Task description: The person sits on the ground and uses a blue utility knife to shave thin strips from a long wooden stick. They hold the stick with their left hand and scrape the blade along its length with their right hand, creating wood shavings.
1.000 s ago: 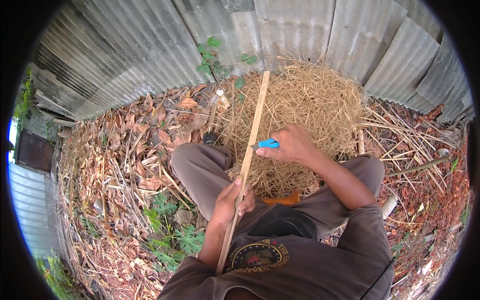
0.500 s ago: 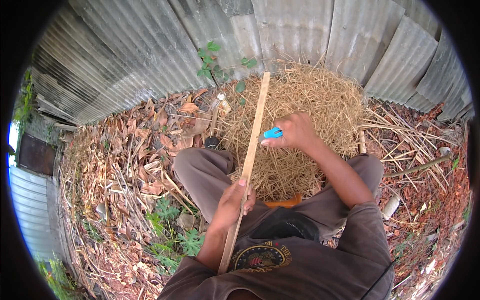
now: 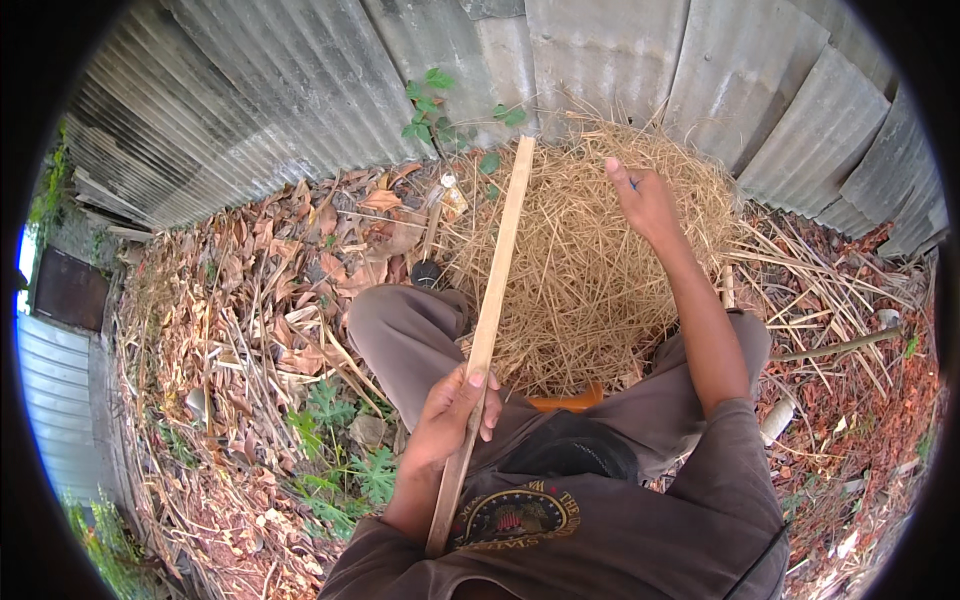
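Note:
A long, pale wooden strip (image 3: 502, 255) slants up and away from my body, its lower end against my shirt and its far end over the straw. My left hand (image 3: 452, 412) is wrapped round its lower part, thumb on top. Out to the right, apart from the strip, my right hand (image 3: 652, 208) is closed with the thumb pointing up. Only a small blue bit of the utility knife (image 3: 633, 184) shows in it; the hand hides the rest. Under both the strip and my right hand lies a heap of dry straw-like shavings (image 3: 590, 290).
Corrugated metal sheets (image 3: 600, 60) wall off the far side. Dry brown leaves (image 3: 290, 260) cover the ground at left, and thin split sticks (image 3: 810, 290) lie at right. Something orange (image 3: 568, 400) shows between my legs. A dark round object (image 3: 426, 274) sits by my left knee.
My right hand has moved up and away from the strip with the knife, whose blue handle is now mostly hidden. My left hand and the strip have shifted slightly.

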Tool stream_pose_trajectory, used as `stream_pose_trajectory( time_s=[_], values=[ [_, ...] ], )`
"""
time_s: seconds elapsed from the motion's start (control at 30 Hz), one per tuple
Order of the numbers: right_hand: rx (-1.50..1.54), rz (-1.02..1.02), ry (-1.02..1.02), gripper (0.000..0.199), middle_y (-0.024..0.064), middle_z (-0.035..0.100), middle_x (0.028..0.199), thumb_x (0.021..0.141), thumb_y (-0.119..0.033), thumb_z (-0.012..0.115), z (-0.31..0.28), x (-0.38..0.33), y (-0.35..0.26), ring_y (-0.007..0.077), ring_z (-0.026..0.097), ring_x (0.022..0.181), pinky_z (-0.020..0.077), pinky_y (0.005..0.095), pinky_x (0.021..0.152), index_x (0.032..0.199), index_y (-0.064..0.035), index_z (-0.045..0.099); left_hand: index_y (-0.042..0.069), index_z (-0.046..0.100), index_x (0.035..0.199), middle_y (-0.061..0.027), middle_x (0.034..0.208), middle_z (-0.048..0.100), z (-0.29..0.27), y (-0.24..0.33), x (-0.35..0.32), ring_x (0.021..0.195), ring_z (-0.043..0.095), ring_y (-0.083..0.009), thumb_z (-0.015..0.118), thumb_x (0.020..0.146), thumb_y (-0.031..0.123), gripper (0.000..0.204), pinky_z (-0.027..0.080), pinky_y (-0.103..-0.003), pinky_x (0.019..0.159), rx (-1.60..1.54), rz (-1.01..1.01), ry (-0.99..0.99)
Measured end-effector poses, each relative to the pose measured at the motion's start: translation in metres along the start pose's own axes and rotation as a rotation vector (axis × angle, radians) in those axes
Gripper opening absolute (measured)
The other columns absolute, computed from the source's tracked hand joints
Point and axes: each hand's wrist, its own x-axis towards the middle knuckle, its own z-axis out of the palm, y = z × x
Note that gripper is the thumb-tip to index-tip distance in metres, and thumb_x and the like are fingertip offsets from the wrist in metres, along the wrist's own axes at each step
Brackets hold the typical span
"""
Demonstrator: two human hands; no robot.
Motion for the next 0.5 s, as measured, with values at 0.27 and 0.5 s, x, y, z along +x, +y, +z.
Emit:
stream_pose_trajectory(
  time_s=[0.27,0.5],
  values=[
    [-0.081,-0.517,-0.262,0.071,0.01,0.051,0.045,0.079,-0.075,0.052,0.015,-0.086,-0.08,0.0302,0.057,0.044,0.0436,0.0418,0.046,0.057,-0.008,0.06,0.003,0.043,0.132,-0.0068,0.073,0.058,0.007,0.016,0.014,0.057,0.055,-0.0112,0.043,0.1,0.01,0.033,0.044,-0.022,0.052,0.28,0.095,0.055],
    [-0.197,-0.612,-0.175,0.071,0.008,0.052,0.044,0.073,-0.079,0.055,0.029,-0.082,-0.074,0.0265,0.056,0.042,0.0432,0.0387,0.042,0.054,-0.0107,0.059,0.003,0.039,0.138,-0.0163,0.074,0.059,0.017,0.011,0.017,0.061,0.06,-0.0282,0.049,0.095,0.009,0.045,0.047,-0.036,0.061,0.709,0.214,0.236]
  ],
)
